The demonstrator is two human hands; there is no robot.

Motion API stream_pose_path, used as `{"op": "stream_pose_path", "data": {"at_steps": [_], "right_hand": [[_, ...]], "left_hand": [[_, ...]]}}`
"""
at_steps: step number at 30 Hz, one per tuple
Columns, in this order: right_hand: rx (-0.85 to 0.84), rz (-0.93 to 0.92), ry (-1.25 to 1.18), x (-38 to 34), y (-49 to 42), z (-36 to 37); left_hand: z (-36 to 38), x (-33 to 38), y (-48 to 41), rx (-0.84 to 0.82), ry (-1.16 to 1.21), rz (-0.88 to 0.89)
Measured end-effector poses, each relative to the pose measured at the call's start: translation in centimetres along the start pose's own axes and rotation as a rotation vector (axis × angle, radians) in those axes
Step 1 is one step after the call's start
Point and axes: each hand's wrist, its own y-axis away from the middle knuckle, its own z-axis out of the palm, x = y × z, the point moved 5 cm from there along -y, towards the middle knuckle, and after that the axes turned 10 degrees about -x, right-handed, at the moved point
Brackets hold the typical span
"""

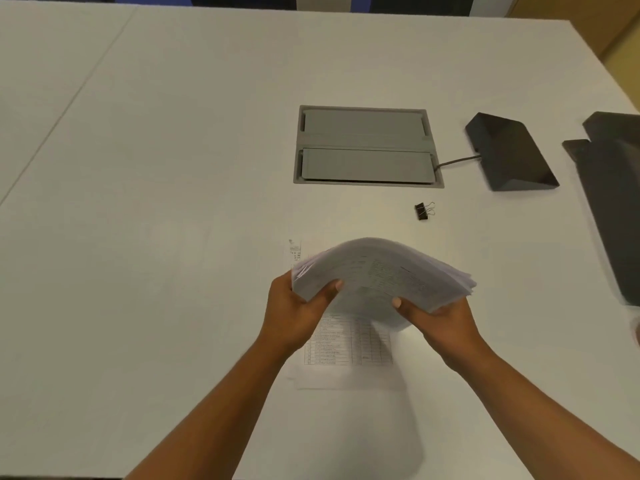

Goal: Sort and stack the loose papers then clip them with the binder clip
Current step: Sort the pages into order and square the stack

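A thick stack of printed white papers (pixel 377 271) is lifted off the table and bows upward in the middle. My left hand (pixel 298 313) grips its left end, thumb on top. My right hand (pixel 440 322) grips its right end, thumb on top as well. Beneath the stack a printed sheet with a table (pixel 349 348) lies flat on the white table (pixel 173 237), partly hidden by my hands. A small black binder clip (pixel 423 211) with silver wire handles rests on the table beyond the stack, slightly to the right.
A grey recessed cable hatch (pixel 367 145) is set into the table behind the clip. A black wedge-shaped device (pixel 509 154) with a cable sits to its right. Dark flat objects (pixel 613 202) lie along the right edge.
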Motion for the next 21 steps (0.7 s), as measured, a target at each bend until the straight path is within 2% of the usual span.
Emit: {"op": "stream_pose_path", "data": {"at_steps": [8,14,21], "right_hand": [[0.001,0.027,-0.024,2.3,0.4,-0.3],[-0.022,0.130,0.064,4.1,1.0,-0.1],[-0.070,0.240,0.182,4.7,3.3,-2.3]], "left_hand": [[0.2,-1.0,0.3,-0.071,-0.062,-0.009],[0.7,-3.3,1.0,-0.048,-0.022,-0.185],[0.6,-2.1,0.7,-0.174,0.090,-0.262]]}}
